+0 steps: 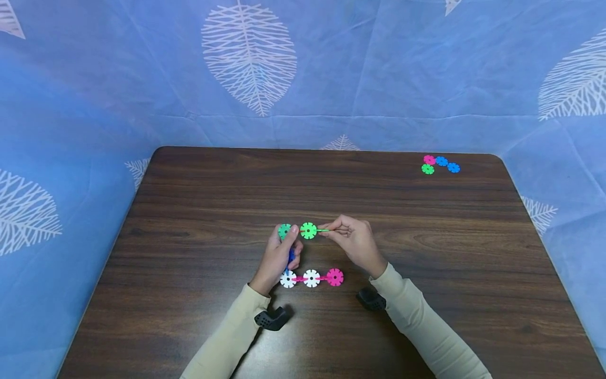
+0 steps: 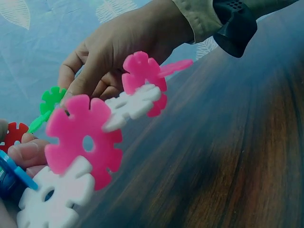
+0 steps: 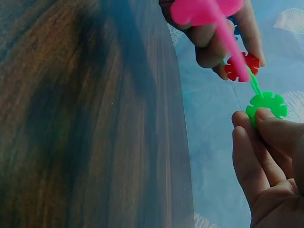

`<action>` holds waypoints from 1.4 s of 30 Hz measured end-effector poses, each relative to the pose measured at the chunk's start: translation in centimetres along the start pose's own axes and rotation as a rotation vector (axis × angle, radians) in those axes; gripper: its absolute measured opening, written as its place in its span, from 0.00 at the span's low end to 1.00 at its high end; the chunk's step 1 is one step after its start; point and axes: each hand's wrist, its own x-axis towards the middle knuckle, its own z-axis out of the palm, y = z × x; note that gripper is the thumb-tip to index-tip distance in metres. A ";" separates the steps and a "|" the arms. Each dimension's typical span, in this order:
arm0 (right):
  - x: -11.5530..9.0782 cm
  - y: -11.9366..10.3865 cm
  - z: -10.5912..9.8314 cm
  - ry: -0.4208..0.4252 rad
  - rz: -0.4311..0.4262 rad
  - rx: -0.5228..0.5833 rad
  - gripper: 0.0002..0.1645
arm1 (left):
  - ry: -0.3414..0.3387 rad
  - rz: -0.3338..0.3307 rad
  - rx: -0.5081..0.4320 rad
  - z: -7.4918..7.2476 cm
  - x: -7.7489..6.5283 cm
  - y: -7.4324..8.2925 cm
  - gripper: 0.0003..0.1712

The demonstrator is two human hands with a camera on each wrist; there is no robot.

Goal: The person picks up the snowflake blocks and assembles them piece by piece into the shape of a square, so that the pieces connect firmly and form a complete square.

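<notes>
A chain of notched plastic flower discs hangs between the hands. The left hand (image 1: 276,259) pinches it near a red disc (image 3: 230,72), with a teal-green disc (image 1: 284,230) and a blue disc (image 1: 291,256) by its fingers. From there, a row of white discs (image 1: 311,278) and pink discs (image 1: 335,277) runs rightward below the hand. A bright green disc (image 1: 309,230) stands face-on between both hands. Thumb and fingers of the right hand (image 1: 356,241) pinch another green disc (image 3: 271,103), edge-on in the head view and slotted to that one. Fingers partly hide the left joints.
Several loose discs lie at the back right of the brown wooden table (image 1: 213,189): a pink disc (image 1: 429,159), a green disc (image 1: 428,169) and blue discs (image 1: 453,167). Behind the table hangs a blue leaf-patterned cloth (image 1: 331,68). Dark devices (image 1: 272,319) are strapped at both wrists.
</notes>
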 end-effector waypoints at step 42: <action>-1.1 -0.9 0.8 0.129 -0.127 -0.122 0.04 | 0.012 0.160 -0.006 1.4 0.2 -1.1 0.10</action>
